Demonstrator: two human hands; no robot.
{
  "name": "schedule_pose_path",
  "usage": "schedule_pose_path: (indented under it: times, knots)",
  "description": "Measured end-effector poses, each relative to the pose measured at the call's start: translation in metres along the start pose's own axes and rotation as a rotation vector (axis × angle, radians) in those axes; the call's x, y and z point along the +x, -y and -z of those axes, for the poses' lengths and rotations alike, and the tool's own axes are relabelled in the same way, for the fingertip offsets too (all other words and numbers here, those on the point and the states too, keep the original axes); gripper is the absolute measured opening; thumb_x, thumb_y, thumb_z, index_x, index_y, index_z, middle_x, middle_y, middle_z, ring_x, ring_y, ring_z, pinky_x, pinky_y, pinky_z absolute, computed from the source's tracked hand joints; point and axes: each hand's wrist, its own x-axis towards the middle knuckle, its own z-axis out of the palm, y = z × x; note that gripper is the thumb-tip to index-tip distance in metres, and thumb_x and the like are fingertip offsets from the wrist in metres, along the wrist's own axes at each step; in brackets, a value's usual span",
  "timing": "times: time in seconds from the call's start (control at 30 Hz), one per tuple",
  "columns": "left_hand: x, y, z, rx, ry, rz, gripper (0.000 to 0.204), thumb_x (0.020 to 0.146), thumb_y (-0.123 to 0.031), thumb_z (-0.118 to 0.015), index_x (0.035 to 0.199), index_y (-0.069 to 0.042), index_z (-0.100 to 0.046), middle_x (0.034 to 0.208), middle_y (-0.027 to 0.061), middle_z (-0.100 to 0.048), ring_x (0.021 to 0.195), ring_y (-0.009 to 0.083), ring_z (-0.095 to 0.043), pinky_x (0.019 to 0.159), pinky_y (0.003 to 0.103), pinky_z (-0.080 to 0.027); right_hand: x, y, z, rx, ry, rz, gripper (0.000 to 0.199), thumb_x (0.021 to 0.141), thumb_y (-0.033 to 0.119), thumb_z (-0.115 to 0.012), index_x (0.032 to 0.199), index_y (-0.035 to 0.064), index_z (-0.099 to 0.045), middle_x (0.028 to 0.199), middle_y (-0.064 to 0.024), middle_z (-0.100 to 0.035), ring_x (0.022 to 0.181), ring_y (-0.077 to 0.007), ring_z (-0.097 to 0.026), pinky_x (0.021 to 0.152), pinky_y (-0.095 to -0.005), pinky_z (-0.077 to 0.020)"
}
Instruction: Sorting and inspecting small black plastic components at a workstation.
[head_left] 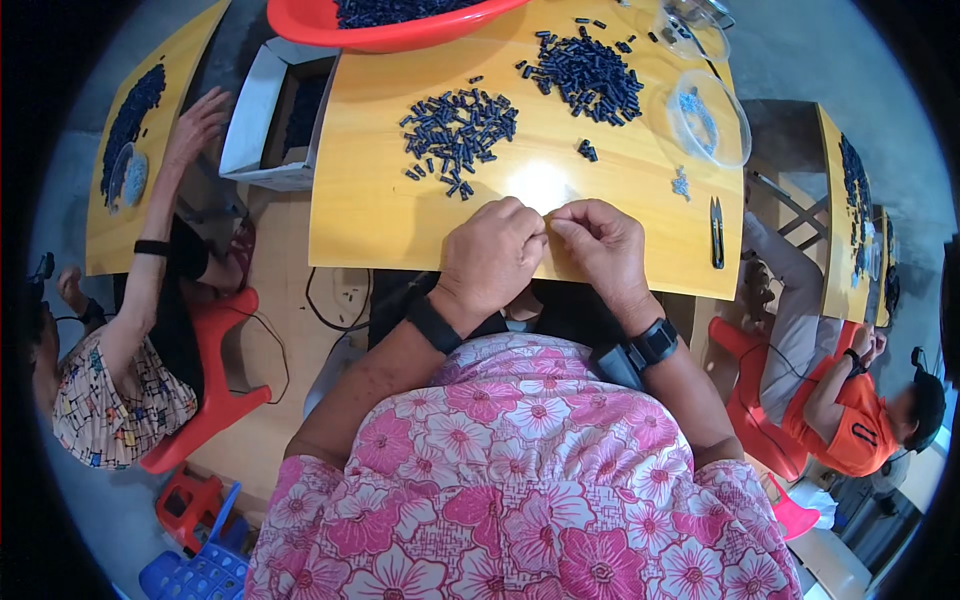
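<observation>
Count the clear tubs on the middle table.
2: one tub with light-blue pieces near the table's right edge; the other tub beyond it, at the picture's top. More may be hidden past that edge.

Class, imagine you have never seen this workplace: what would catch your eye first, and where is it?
A pink-and-white floral fabric top fills the lower middle. Above it, the bare left hand and bare right hand pinch close together at the near edge of a yellow wooden table. Beyond lie two main heaps of small, dark, cylindrical pieces, with a red plastic basin at the picture's top edge.
</observation>
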Motion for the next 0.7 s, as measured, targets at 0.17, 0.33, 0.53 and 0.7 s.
schedule_pose_path:
  times: [0.17, 0.33, 0.53, 0.7]
  knots:
    - [0.001, 0.003, -0.005, -0.012, -0.024, 0.056, 0.005, 0.079, -0.014, -0.068, 0.077, -0.011, -0.064, 0.078, 0.0070, -0.063, 0.076, 0.0287, -0.062, 0.065, 0.039, -0.051, 0.005, 0.003, 0.008, 0.355, -0.001, -0.159, 0.005, 0.089, 0.005, -0.067, 0.092, 0.0004, -0.068, 0.076, -0.0019, -0.066, 0.064, -0.0091, -0.058, 0.059, -0.0228, -0.0467]
    - [-0.002, 0.004, -0.008, -0.023, -0.082, -0.013, 0.004, 0.078, -0.010, -0.069, 0.078, -0.010, -0.065, 0.077, 0.0060, -0.062, 0.072, 0.0265, -0.062, 0.063, 0.037, -0.050, 0.007, 0.003, 0.010, 0.490, -0.039, -0.115, 0.007, 0.092, 0.004, -0.063, 0.096, 0.0015, -0.068, 0.074, -0.0032, -0.065, 0.056, -0.0074, -0.052, 0.053, -0.0215, -0.0427]
    - [-0.003, 0.009, -0.006, -0.166, -0.105, 0.019, 0.003, 0.080, -0.004, -0.067, 0.082, -0.006, -0.066, 0.076, 0.0067, -0.061, 0.065, 0.0195, -0.060, 0.058, 0.031, -0.048, 0.006, -0.009, 0.037, 0.872, -0.172, -0.025, 0.009, 0.095, 0.008, -0.059, 0.099, 0.0027, -0.065, 0.076, -0.0036, -0.064, 0.056, -0.0071, -0.050, 0.048, -0.0192, -0.0374]
    - [-0.005, 0.012, -0.004, -0.182, -0.113, 0.006, 0.003, 0.082, -0.002, -0.067, 0.084, -0.004, -0.066, 0.078, 0.0078, -0.062, 0.064, 0.0181, -0.061, 0.058, 0.029, -0.048, -0.002, -0.023, 0.061, 0.581, -0.286, -0.048, 0.011, 0.094, 0.008, -0.062, 0.103, 0.0041, -0.067, 0.081, 0.0002, -0.062, 0.059, -0.0045, -0.049, 0.049, -0.0170, -0.0340]
